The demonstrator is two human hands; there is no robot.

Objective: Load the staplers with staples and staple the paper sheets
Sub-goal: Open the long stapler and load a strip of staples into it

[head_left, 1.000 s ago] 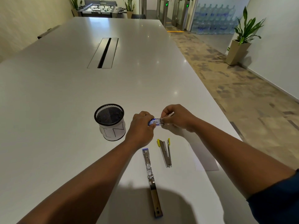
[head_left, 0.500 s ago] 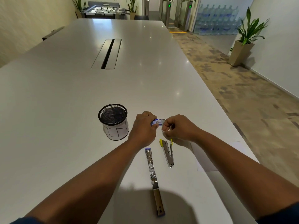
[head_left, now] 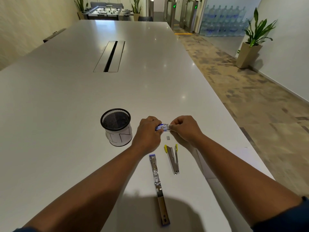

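Both my hands pinch a small blue staple box above the counter, near its right edge.

My left hand point(head_left: 148, 133) has its grip closed on the left end of the staple box point(head_left: 162, 127), and my right hand point(head_left: 185, 129) pinches the box's right end, where I cannot tell whether it holds the box's tray or a strip of staples. A small grey block of staples point(head_left: 168, 137) lies on the counter point(head_left: 66, 106) just below the box. Nearer the counter's front edge lie two opened staplers: the yellow-tipped stapler point(head_left: 173, 159), spread in a narrow V, and the blue-tipped stapler point(head_left: 158, 186), folded out flat. The paper sheets point(head_left: 201, 162) lie under my right forearm. A black mesh cup point(head_left: 117, 126) stands just left of my left hand.
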